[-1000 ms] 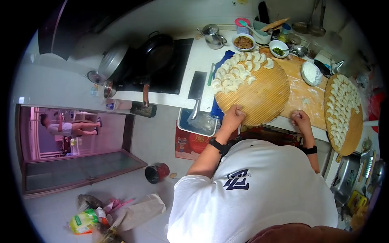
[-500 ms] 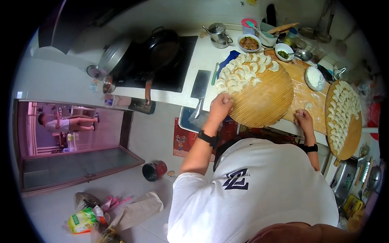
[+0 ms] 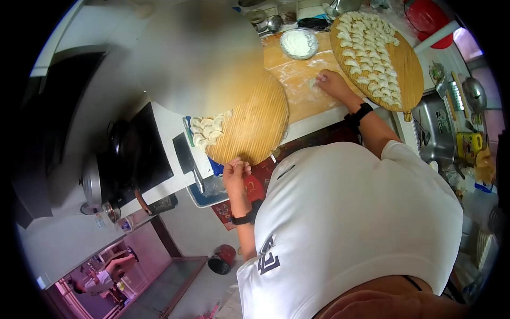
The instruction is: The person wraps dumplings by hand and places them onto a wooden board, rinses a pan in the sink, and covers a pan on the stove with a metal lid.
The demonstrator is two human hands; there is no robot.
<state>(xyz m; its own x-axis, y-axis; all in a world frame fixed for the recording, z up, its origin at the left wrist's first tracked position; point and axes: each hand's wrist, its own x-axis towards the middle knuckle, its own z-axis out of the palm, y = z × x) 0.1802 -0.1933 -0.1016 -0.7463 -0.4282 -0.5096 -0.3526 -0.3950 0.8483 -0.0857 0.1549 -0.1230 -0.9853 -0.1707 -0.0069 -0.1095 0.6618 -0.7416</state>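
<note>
At the left, a black flat cooktop [image 3: 151, 154] reaches toward a cleaver with a dark rectangular metal blade [image 3: 183, 153], whose handle extends past the counter's front edge, above a blue-walled rectangular tub [image 3: 200, 202]. A large blur hides much of the upper left, including the far part of a round, ridged, tan wooden board [image 3: 260, 119]. White half-moon dumplings [image 3: 208, 129] cluster along this board's left rim; exposed ridged wood to their right leaves room to move. The left hand [image 3: 235, 173] is at the board's near rim, just below the dumplings, fingers bent and bunched; whether they pinch anything or touch the rim, I cannot tell.

To the right lies a flour-dusted, light-brown wooden work board [image 3: 292, 75], a round bowl of white flour [image 3: 299, 43] at its far side. The right hand [image 3: 332, 84] is over its right part, fingers curled inward. A small, pale piece of dough [image 3: 312, 83] lies just left of the fingertips; contact is unclear. Farther right, a second round wooden board [image 3: 410, 80] carries rows of dumplings, its near rim beside a metal sink [image 3: 439, 133].
</note>
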